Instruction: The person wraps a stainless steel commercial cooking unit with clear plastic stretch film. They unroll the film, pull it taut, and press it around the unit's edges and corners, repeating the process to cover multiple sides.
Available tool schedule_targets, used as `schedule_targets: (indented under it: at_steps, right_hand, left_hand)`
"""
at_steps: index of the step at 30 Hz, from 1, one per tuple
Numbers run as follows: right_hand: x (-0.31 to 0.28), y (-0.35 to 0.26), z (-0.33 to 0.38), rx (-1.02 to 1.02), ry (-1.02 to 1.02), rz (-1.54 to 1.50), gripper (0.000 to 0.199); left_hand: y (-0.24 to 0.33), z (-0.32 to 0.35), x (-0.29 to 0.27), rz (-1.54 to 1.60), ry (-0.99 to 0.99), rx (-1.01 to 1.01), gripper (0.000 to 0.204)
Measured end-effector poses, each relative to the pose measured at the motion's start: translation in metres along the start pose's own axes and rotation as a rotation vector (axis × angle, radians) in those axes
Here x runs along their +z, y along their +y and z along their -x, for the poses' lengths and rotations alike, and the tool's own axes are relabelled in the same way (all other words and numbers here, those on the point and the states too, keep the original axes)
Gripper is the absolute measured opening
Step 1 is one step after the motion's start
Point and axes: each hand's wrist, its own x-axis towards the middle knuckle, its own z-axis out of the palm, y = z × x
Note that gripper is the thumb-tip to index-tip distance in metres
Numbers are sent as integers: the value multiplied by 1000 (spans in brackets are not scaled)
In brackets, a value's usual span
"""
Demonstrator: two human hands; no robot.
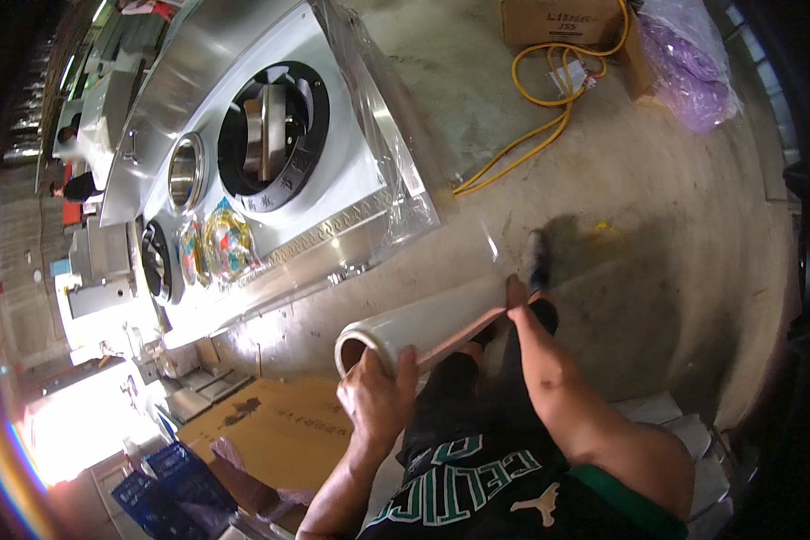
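Both my hands hold a large roll of clear stretch film [432, 324] at a slant in front of my body. My left hand [373, 396] is closed at its near-left end, fingers at the open brown core. At the far-right end my right hand [516, 295] grips the roll; its fingers are partly hidden. Beyond the roll stands a stainless steel cooking range [333, 166] with round, black-ringed burner openings. Clear film [403, 171] covers its right end and lower side. Two clear bags with colourful contents [227, 241] lie on the range top.
A yellow hose [535, 135] curls on the concrete floor by a cardboard box [558, 22] and a plastic-wrapped purple bundle [688, 67]. Flat cardboard [279, 432] and blue boxes [175, 486] are at lower left. Other people [81, 187] are far off at left.
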Motion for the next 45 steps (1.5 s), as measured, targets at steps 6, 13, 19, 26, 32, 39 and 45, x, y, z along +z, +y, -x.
schedule_targets:
  at_steps: [6, 13, 19, 26, 32, 39, 45]
  right_hand:
    - [66, 56, -28, 12, -63, 495, 60]
    - [68, 51, -15, 81, 54, 66, 61]
    - [90, 43, 81, 105, 101, -203, 63]
    - [172, 93, 228, 90, 291, -366, 65]
    - [218, 171, 344, 0, 215, -289, 70]
    - [385, 260, 454, 31, 581, -465, 80]
    - [535, 353, 507, -29, 637, -541, 66]
  left_hand:
    - [-72, -54, -20, -1, 14, 43, 46]
    - [-122, -90, -30, -16, -132, 91, 50]
    - [-169, -143, -57, 59, -279, 259, 52]
    - [-285, -204, -133, 212, -306, 708, 51]
    - [-398, -221, -206, 323, -421, 643, 50]
    - [-558, -223, -241, 388, -390, 701, 46]
    - [-659, -255, -300, 262, -401, 778, 49]
